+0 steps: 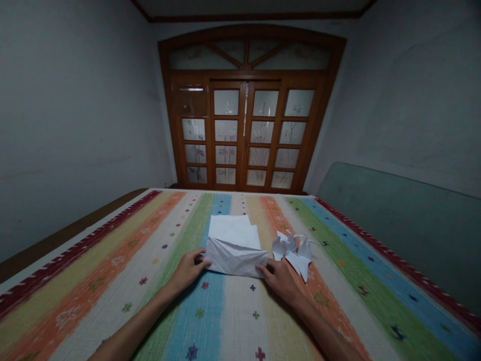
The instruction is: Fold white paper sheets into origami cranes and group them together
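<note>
The left hand [189, 271] sits at the left end of a white paper sheet [235, 245], its fingers drawn narrow against the folded edge. The right hand [278, 281] is at the lower right corner, also narrow, with its fingertips [263, 271] on the paper. Whether they pinch or only press cannot be told.

The sheet lies at lower centre of the frame. Its lower part is already doubled up into a creased, angled flap, while its upper part still lies flat with uneven edges. Just to the right, not touching the hands, sits a crumpled-looking folded paper figure [293, 250] with pointed tips, also white. Its shape is complete enough to show several folds, though its exact form is hard to read.

Both rest on a striped woven bedspread [233, 321] with bands of orange, green, blue and cream dotted with small stitched motifs. Beyond it, centred at the far end of the room, stands a glazed wooden double door [244, 130], between grey walls [75, 125]. A teal padded board [398, 225] leans along the right side.
</note>
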Tool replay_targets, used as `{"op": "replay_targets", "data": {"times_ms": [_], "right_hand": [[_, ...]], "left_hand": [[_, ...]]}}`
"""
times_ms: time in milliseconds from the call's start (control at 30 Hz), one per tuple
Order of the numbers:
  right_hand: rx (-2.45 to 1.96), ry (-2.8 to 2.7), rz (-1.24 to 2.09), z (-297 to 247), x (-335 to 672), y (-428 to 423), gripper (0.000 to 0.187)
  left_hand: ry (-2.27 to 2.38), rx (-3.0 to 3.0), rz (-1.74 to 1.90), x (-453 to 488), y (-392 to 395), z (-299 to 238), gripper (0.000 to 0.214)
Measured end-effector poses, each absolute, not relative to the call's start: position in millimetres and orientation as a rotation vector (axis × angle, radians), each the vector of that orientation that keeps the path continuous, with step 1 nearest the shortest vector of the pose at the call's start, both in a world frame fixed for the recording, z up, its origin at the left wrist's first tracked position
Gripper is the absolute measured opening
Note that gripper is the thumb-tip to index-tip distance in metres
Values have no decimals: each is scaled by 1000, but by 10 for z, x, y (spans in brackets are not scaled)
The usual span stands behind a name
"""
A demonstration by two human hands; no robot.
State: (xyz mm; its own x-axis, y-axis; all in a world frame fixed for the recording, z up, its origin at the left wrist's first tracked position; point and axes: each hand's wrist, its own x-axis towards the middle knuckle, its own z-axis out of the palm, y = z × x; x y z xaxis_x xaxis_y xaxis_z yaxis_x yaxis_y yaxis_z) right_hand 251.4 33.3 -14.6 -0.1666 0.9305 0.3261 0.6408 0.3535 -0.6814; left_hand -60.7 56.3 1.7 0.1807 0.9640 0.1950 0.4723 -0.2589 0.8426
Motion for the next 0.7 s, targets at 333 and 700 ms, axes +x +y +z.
{"op": "replay_targets", "data": {"times_ms": [333, 700], "right_hand": [[-1397, -1738, 509, -169, 2467, 324, 50], [-1485, -2126, 81, -150, 2455, 216, 22]], "left_hand": [[1470, 2020, 915, -501, 432, -5, 78], [1467, 2432, 737, -482, 307, 73, 28]]}}
